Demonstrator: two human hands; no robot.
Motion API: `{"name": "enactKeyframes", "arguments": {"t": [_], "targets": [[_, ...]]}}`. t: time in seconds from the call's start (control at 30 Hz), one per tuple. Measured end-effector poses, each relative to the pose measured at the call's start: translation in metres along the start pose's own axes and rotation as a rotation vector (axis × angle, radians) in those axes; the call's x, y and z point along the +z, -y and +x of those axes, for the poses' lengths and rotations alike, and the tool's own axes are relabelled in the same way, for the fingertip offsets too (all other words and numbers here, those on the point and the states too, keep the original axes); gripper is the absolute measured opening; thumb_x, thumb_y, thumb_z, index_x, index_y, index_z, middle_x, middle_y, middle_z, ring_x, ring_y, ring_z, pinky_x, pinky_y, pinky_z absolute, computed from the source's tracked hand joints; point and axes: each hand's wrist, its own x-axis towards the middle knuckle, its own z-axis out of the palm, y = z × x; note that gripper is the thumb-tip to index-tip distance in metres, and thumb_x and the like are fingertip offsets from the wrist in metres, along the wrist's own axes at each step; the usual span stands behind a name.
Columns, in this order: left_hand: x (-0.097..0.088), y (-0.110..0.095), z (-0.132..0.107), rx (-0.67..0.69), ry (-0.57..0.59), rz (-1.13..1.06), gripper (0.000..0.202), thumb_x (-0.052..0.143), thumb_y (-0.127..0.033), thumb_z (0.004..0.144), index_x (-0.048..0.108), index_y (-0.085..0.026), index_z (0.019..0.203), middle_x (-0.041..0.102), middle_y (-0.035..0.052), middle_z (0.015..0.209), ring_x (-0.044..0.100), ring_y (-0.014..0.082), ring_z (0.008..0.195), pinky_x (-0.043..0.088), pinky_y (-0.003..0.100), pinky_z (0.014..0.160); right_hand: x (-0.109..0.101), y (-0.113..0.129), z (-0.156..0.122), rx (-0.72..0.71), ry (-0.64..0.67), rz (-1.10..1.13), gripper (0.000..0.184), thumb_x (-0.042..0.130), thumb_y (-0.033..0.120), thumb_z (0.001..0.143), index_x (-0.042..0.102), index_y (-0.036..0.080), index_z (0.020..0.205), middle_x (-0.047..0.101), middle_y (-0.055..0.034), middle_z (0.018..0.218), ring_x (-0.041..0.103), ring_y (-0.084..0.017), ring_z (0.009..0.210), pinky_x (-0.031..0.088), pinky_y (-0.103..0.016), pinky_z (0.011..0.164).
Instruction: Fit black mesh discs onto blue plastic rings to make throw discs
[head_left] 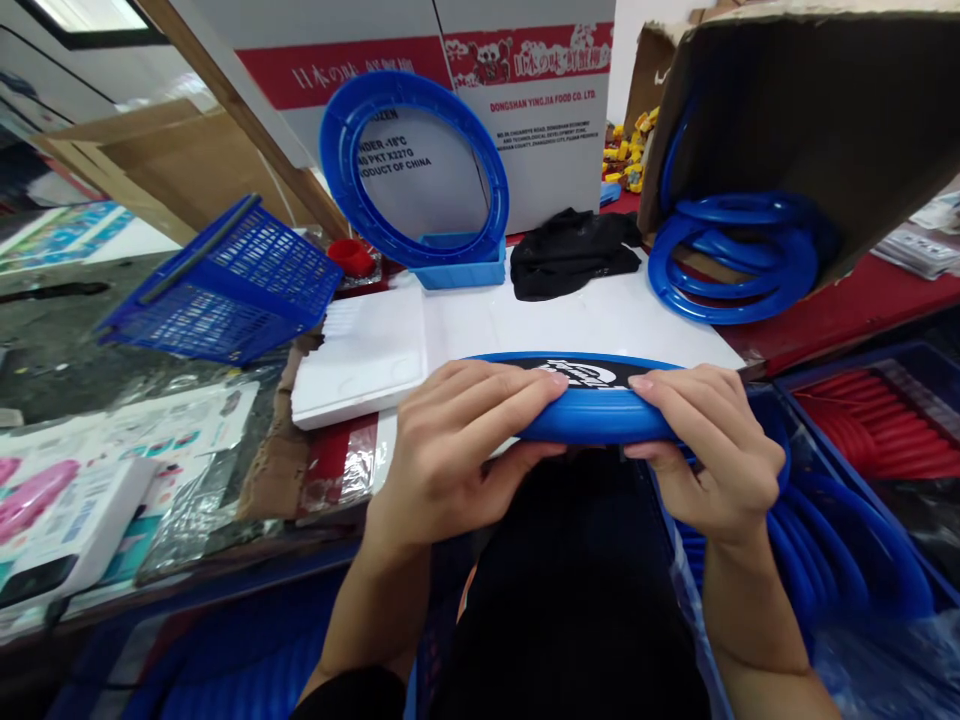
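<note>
Blue disc (592, 405) held flat, just on near side of white board (525, 320). Left hand (457, 450) & right hand (712, 450): each grip clamped on near rim, thumbs under. Prob. light; rim stiffish plastic, black centre soft. Best held by rim.

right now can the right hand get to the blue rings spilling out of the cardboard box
Probably yes, once it lets go: the right hand grips the blue disc with the left hand, but only white board lies between it and the blue rings.
</note>
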Motion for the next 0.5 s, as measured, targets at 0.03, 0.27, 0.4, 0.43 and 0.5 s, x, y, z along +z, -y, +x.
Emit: {"name": "enactKeyframes", "arguments": {"t": [0.03,0.27,0.4,0.43,0.5], "targets": [[0.001,-0.002,0.0,-0.012,-0.013,0.005,0.044,0.079,-0.032,0.098,0.07,-0.025,0.141,0.082,0.0082,0.123,0.079,0.028,0.112,0.06,0.043,0.098,0.002,0.001,0.0,-0.002,-0.013,-0.01,0.036,0.073,0.03,0.103,0.073,0.023,0.138,0.082,-0.0097,0.116,0.078,-0.031,0.103,0.057,-0.049,0.092],[-0.006,0.006,-0.011,-0.023,0.039,-0.009,0.046,0.078,-0.037,0.099,0.068,-0.03,0.144,0.081,0.0065,0.128,0.078,0.0279,0.115,0.052,0.053,0.115,-0.001,0.004,0.002,-0.016,0.091,-0.012,0.046,0.08,0.031,0.098,0.07,0.024,0.142,0.082,-0.0098,0.123,0.077,-0.031,0.11,0.056,-0.049,0.099],[-0.013,0.034,-0.025,-0.024,0.058,-0.101,0.045,0.075,-0.043,0.101,0.068,-0.032,0.144,0.081,0.0069,0.128,0.077,0.0285,0.119,0.045,0.06,0.124,-0.015,-0.014,-0.004,0.018,0.189,0.021,0.064,0.087,0.037,0.092,0.064,0.024,0.15,0.078,-0.0133,0.133,0.074,-0.036,0.121,0.056,-0.054,0.106],[-0.015,0.042,-0.029,-0.021,0.048,-0.142,0.045,0.074,-0.045,0.101,0.069,-0.032,0.143,0.081,0.0073,0.128,0.077,0.0291,0.12,0.044,0.061,0.125,-0.018,-0.02,-0.006,0.032,0.199,0.051,0.064,0.087,0.036,0.092,0.064,0.024,0.151,0.078,-0.0135,0.133,0.074,-0.036,0.121,0.057,-0.054,0.105],[-0.019,0.051,-0.032,-0.02,0.064,-0.211,0.045,0.073,-0.048,0.101,0.07,-0.032,0.142,0.079,0.0091,0.135,0.075,0.0303,0.126,0.043,0.062,0.127,-0.021,-0.029,-0.01,0.041,0.203,0.118,0.06,0.084,0.033,0.094,0.065,0.025,0.15,0.079,-0.0128,0.131,0.075,-0.035,0.119,0.059,-0.054,0.103]]}}
